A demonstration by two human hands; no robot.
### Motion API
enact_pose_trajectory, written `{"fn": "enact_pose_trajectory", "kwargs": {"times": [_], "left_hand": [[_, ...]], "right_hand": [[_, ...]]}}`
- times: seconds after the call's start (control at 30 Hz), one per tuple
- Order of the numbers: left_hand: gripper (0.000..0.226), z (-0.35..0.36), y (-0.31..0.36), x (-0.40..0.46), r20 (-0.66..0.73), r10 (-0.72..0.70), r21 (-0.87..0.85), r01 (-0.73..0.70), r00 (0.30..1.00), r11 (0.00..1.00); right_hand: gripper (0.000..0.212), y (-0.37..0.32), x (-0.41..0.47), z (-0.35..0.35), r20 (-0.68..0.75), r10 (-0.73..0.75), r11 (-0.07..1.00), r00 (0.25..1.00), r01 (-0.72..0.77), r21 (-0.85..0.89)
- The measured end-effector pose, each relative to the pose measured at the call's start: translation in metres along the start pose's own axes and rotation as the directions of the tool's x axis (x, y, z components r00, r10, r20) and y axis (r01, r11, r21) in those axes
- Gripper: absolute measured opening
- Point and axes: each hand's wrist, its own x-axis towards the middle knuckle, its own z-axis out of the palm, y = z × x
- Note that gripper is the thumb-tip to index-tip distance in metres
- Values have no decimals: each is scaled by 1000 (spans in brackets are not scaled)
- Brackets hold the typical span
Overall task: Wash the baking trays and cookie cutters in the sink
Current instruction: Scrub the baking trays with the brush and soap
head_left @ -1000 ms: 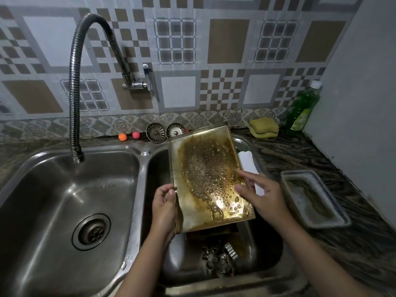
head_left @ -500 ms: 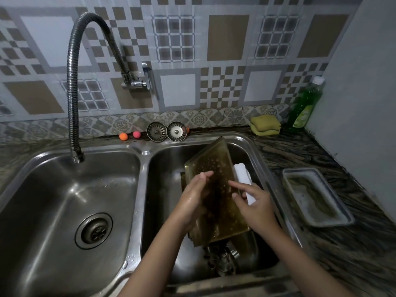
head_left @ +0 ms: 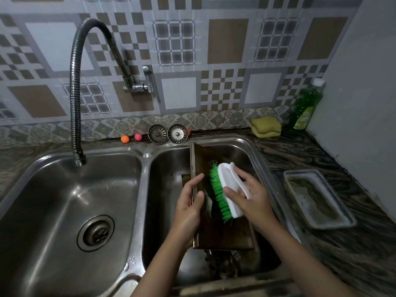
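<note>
A dark, greasy baking tray stands tilted on its edge in the right sink basin. My left hand grips the tray's left rim, thumb on the inner face. My right hand holds a white scrub brush with its green bristles turned toward the tray's surface. Metal cookie cutters lie at the bottom of the basin below the tray, partly hidden. A second, dirty grey tray sits on the counter to the right.
The left basin has a drain and a flexible tap over it. Two sink strainers, two small balls, yellow sponges and a green soap bottle stand along the back. A wall closes the right side.
The tray went from held up flat to standing on edge in the right basin. My right hand picked up the white brush from the basin's rim and brought it to the tray.
</note>
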Motion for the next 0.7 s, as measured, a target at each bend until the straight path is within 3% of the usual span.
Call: {"fn": "enact_pose_trajectory", "kwargs": {"times": [0.1, 0.17, 0.27, 0.4, 0.47, 0.57, 0.63, 0.7], "left_hand": [[48, -12, -7, -8, 44, 9, -113, -4, 999, 994], [51, -12, -11, -12, 103, -13, -141, 27, 995, 990], [51, -5, -14, -10, 112, 17, -88, -7, 994, 996], [57, -17, -8, 3, 1, 92, -115, -92, 996, 989], [60, -25, -6, 4, 16, 101, -134, -98, 995, 986], [58, -14, -6, -3, 105, 119, -74, -112, 987, 991], [54, -4, -6, -3, 122, 164, -56, -158, 979, 986], [52, -4, -4, 4, 74, 166, -98, -159, 983, 982]], "right_hand": [[53, -4, 18, -18, 11, 11, 960, 1000, -7, -281], [50, -13, 29, -21, -45, 17, 926, 999, -32, -375], [52, -24, 28, -3, -106, -90, 921, 990, 43, -387], [56, -22, -4, 19, 53, -277, 885, 959, 276, -374], [57, -19, 11, 4, 0, -253, 884, 967, 231, -406], [59, -23, 51, -16, -182, -69, 911, 981, -12, -412], [60, -36, 53, -6, -192, -84, 912, 978, -3, -410], [60, -43, 28, 15, -102, -186, 925, 977, 140, -353]]}}
